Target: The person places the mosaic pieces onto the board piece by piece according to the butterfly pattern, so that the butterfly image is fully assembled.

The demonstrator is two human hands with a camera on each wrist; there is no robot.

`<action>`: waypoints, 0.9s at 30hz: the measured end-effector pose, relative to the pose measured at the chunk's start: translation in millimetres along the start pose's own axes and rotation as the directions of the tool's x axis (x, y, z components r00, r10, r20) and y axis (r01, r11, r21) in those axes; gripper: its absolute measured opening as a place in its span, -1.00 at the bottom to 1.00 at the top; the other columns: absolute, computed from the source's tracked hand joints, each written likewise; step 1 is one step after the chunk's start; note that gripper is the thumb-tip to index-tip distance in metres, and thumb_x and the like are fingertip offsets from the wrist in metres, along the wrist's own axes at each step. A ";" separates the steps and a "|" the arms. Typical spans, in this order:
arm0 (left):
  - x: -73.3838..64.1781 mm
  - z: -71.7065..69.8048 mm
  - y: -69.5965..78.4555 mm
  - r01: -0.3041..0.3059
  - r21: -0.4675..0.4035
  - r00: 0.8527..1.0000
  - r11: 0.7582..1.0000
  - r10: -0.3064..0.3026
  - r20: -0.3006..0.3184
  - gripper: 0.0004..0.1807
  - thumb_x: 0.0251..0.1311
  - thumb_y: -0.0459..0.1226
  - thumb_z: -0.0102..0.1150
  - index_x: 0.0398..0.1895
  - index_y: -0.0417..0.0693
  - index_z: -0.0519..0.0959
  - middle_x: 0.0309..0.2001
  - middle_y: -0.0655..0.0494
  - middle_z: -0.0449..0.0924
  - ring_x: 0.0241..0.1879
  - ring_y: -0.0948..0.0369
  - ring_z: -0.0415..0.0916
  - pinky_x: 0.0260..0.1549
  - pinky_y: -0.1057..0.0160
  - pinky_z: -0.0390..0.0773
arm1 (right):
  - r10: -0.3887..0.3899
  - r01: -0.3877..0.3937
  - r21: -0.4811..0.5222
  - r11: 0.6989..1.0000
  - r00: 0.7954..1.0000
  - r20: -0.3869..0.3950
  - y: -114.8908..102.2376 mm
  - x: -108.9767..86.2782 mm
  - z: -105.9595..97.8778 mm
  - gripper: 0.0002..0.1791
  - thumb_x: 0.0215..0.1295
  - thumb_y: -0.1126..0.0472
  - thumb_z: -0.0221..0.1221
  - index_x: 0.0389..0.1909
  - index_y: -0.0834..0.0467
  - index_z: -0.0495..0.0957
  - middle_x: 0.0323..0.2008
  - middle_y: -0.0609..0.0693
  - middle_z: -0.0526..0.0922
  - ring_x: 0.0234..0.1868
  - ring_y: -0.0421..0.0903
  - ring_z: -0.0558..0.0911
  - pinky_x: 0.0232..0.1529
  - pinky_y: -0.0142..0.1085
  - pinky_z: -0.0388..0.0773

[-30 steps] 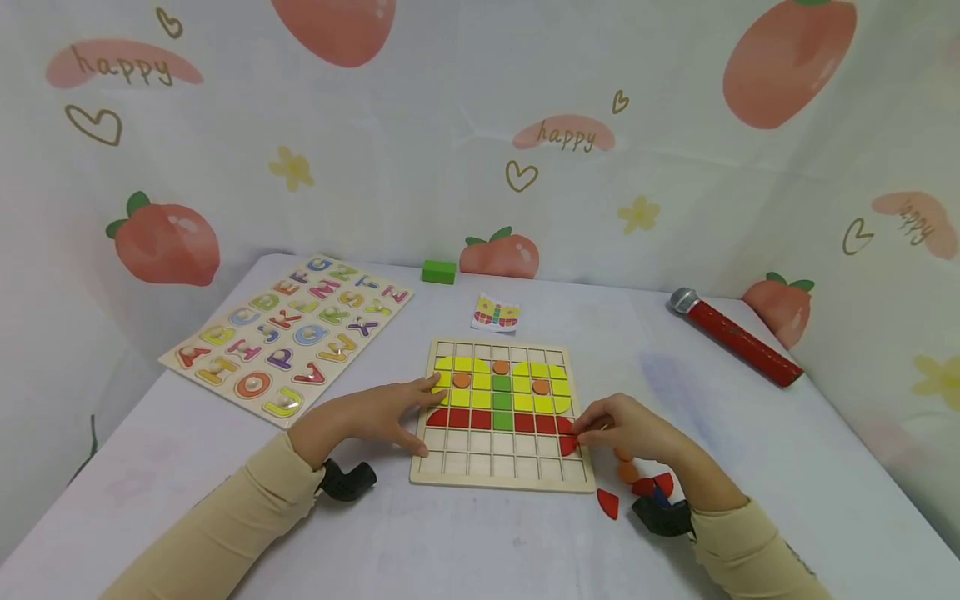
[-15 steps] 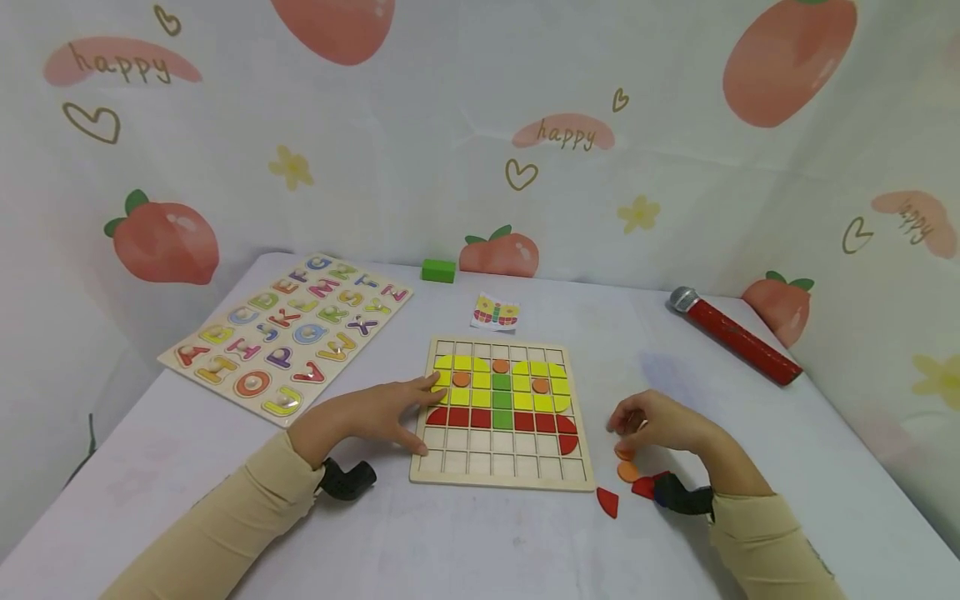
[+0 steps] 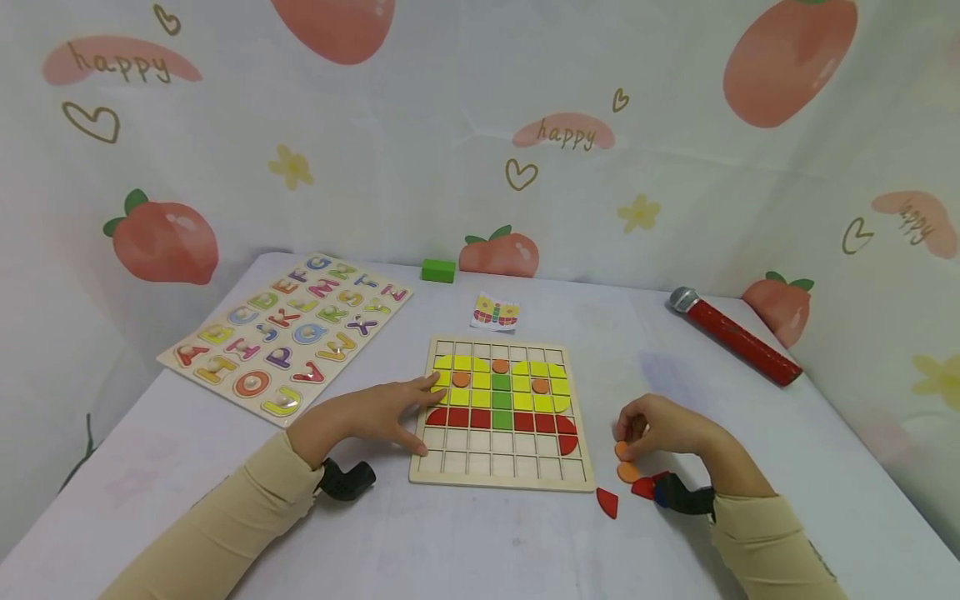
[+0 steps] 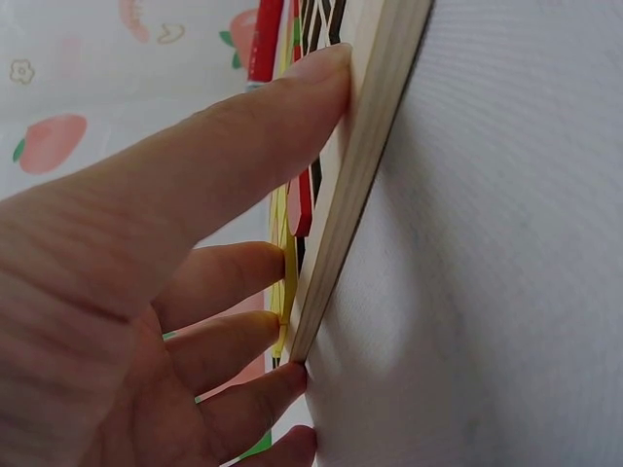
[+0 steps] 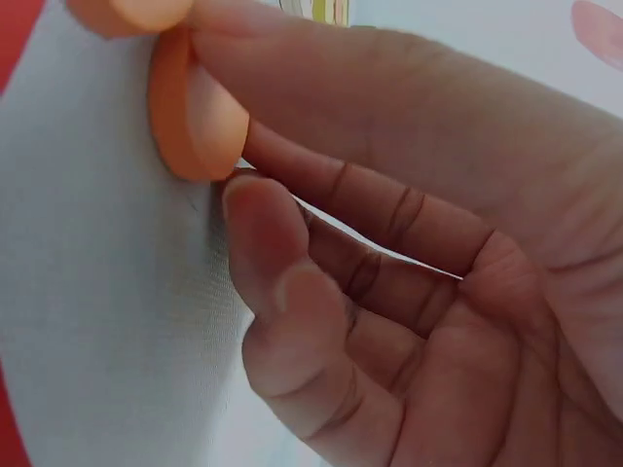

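A wooden grid board lies in the middle of the table, with yellow, green and red tiles forming a butterfly. My left hand rests flat on its left edge; the thumb presses the board's side and the fingers lie on the yellow tiles. Right of the board, my right hand pinches an orange disc, seen on edge as the orange disc between a fingertip and the thumb. A second orange disc lies just beside it.
A red quarter-round piece and another red piece lie near the board's front right corner. An alphabet puzzle sits at the left, a green block and butterfly card behind, a red microphone at the right.
My right hand left the red piece in the board's right column, moved right to the orange discs and closed its fingers on one. The left hand has not moved.
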State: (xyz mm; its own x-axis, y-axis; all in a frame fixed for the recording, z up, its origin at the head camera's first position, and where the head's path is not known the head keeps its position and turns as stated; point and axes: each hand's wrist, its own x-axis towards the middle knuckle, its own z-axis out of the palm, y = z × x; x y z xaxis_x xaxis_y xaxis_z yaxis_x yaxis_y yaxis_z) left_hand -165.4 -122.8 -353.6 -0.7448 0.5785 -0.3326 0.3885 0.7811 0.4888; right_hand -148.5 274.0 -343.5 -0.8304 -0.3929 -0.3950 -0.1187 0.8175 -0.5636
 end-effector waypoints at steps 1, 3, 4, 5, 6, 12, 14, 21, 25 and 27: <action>-0.2 -0.1 -0.1 -0.001 0.003 1.000 1.000 0.001 -0.001 -0.08 -0.09 -0.01 0.39 0.39 0.10 0.20 0.49 0.11 -0.11 0.46 0.05 -0.09 0.37 -0.04 0.10 | -0.007 0.007 0.003 1.000 1.000 0.005 0.5 -0.2 -0.3 -0.80 -0.05 0.23 0.39 -0.45 0.18 0.56 -0.53 -0.07 0.52 -0.44 -0.14 0.45 -0.42 -0.38 0.48; -0.5 -0.2 -0.4 0.001 0.004 1.000 1.000 -0.001 -0.002 -0.08 -0.09 0.00 0.39 0.39 0.11 0.20 0.49 0.11 -0.11 0.46 0.05 -0.09 0.37 -0.04 0.10 | -0.022 0.022 0.013 1.000 1.000 0.019 1.6 -0.1 -0.8 -0.79 -0.04 0.21 0.39 -0.48 0.19 0.54 -0.56 -0.07 0.52 -0.46 -0.15 0.45 -0.45 -0.39 0.46; -0.7 -0.2 -0.4 0.002 0.001 1.000 1.000 -0.002 -0.003 -0.08 -0.09 0.00 0.39 0.39 0.11 0.20 0.50 0.11 -0.11 0.46 0.05 -0.09 0.37 -0.04 0.09 | -0.026 0.026 0.020 0.999 0.999 0.027 2.0 0.1 -1.0 -0.77 -0.04 0.19 0.39 -0.49 0.19 0.53 -0.57 -0.07 0.52 -0.47 -0.15 0.45 -0.47 -0.40 0.45; -0.8 -0.2 -0.4 0.001 0.000 1.000 1.000 -0.001 -0.004 -0.08 -0.09 0.00 0.39 0.39 0.11 0.20 0.50 0.11 -0.11 0.46 0.05 -0.09 0.37 -0.04 0.09 | -0.031 0.030 0.031 0.999 0.999 0.035 2.3 0.5 -1.2 -0.76 -0.03 0.19 0.39 -0.49 0.20 0.53 -0.57 -0.07 0.52 -0.48 -0.16 0.45 -0.48 -0.40 0.44; -1.0 -0.2 -0.4 0.001 -0.004 1.000 1.000 -0.001 -0.004 -0.08 -0.09 0.00 0.39 0.39 0.11 0.20 0.50 0.11 -0.12 0.46 0.05 -0.09 0.37 -0.04 0.09 | -0.035 0.033 0.044 0.999 0.999 0.040 2.3 1.1 -1.3 -0.76 -0.03 0.18 0.39 -0.48 0.21 0.52 -0.57 -0.07 0.52 -0.48 -0.16 0.45 -0.49 -0.40 0.43; -1.2 0.1 -0.7 0.014 -0.014 1.000 1.000 -0.014 -0.004 -0.08 -0.11 0.00 0.41 0.38 0.12 0.22 0.49 0.13 -0.11 0.46 0.04 -0.10 0.37 -0.04 0.10 | -0.070 0.066 0.133 0.989 0.997 0.022 -2.5 7.1 -1.1 -0.79 0.10 0.20 0.30 -0.38 0.26 0.53 -0.50 -0.03 0.54 -0.45 -0.13 0.48 -0.46 -0.38 0.50; -1.1 -0.2 -0.4 0.021 -0.009 1.000 1.000 -0.022 -0.005 -0.08 -0.12 0.00 0.41 0.38 0.12 0.23 0.49 0.13 -0.10 0.46 0.04 -0.09 0.36 -0.05 0.11 | -0.090 0.088 0.161 0.983 0.996 0.007 -5.7 9.1 -1.0 -0.80 0.14 0.21 0.26 -0.34 0.28 0.54 -0.46 -0.01 0.57 -0.43 -0.11 0.50 -0.42 -0.38 0.55; -0.8 0.4 -0.2 0.037 -0.013 0.999 0.999 -0.037 -0.008 -0.09 -0.11 -0.02 0.42 0.38 0.16 0.23 0.49 0.16 -0.11 0.47 0.07 -0.10 0.37 -0.02 0.10 | -0.190 0.170 0.233 0.958 0.979 0.069 -31.9 22.3 7.5 -0.82 0.22 0.24 0.19 -0.29 0.30 0.52 -0.41 0.01 0.59 -0.40 -0.11 0.51 -0.36 -0.40 0.56; -1.9 1.3 1.1 0.043 -0.018 0.999 0.999 -0.043 -0.014 -0.10 -0.12 -0.02 0.42 0.37 0.19 0.23 0.49 0.18 -0.11 0.47 0.08 -0.10 0.37 -0.02 0.10 | -0.206 0.176 0.231 0.957 0.972 0.112 -44.5 32.6 17.7 -0.87 0.23 0.27 0.18 -0.31 0.28 0.52 -0.44 -0.01 0.58 -0.42 -0.12 0.50 -0.37 -0.41 0.53; -2.4 0.7 2.6 0.046 -0.013 0.999 0.999 -0.046 -0.013 -0.10 -0.12 -0.01 0.41 0.37 0.20 0.23 0.49 0.19 -0.11 0.47 0.08 -0.10 0.37 -0.02 0.09 | -0.196 0.171 0.209 0.963 0.975 0.107 -46.9 36.8 21.7 -0.89 0.22 0.27 0.19 -0.32 0.26 0.52 -0.44 -0.03 0.57 -0.42 -0.13 0.50 -0.36 -0.40 0.51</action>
State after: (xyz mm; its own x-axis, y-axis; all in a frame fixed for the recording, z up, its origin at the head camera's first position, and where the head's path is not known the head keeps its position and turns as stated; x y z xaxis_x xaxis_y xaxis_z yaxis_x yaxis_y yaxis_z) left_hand -162.2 -122.0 -352.1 -0.7691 0.5389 -0.3437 0.3470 0.8036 0.4836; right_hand -161.7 212.1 -347.3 -0.7282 -0.5880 -0.3521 -0.1423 0.6322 -0.7616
